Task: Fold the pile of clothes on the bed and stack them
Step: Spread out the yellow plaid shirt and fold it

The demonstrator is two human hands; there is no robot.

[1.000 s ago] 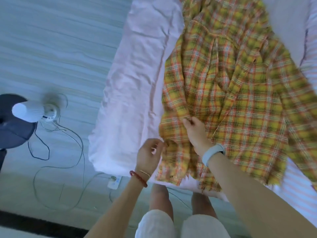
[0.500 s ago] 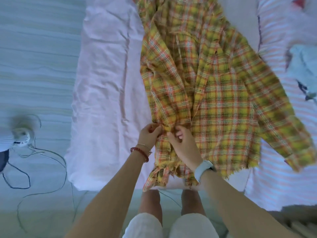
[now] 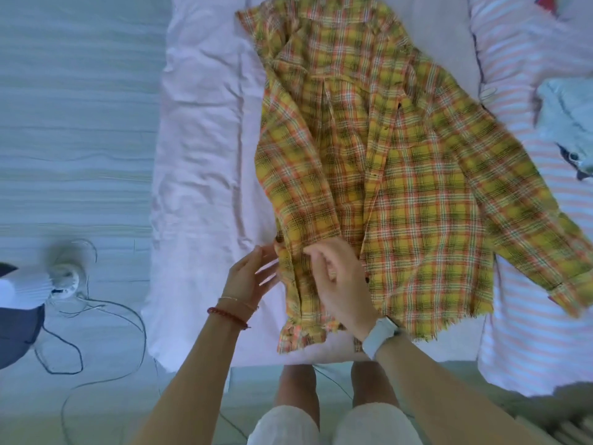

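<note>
Right now a yellow-and-orange plaid button shirt (image 3: pixel 401 162) lies spread front-up on the pale pink sheet of the bed (image 3: pixel 205 149), its frayed hem at the near edge. The left hand (image 3: pixel 253 277), fingers nearly straight, touches the shirt's left front edge. The right hand (image 3: pixel 337 284) rests on the cloth beside it with fingers curled; whether it pinches the fabric I cannot tell. A light blue garment (image 3: pixel 568 123) sits on the striped bedding (image 3: pixel 529 284) at far right.

— What do we see on the floor (image 3: pixel 80 130)?
— We see a white fan (image 3: pixel 61 277) on pale boards, with dark and grey cables (image 3: pixel 106 319) looping just beside it.
</note>
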